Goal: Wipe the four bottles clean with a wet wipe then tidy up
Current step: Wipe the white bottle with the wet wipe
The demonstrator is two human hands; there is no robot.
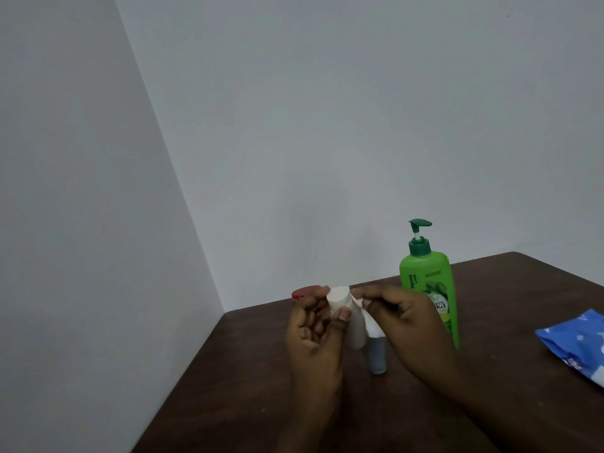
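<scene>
My left hand [310, 325] holds a small white bottle [346, 313] tilted, its flat end toward me. My right hand [402, 317] presses a white wet wipe [372, 325] against the bottle's side. Below the two hands a grey-blue bottle [377, 356] stands on the dark brown table [248, 371], partly hidden by them. A tall green pump bottle [428, 282] stands upright just behind my right hand. Behind my left hand a red cap [305, 291] of another bottle shows; its body is hidden.
A blue and white wet-wipe pack [578, 344] lies at the table's right edge of view. White walls meet in a corner behind the table's far left corner. The table's left edge runs diagonally toward me.
</scene>
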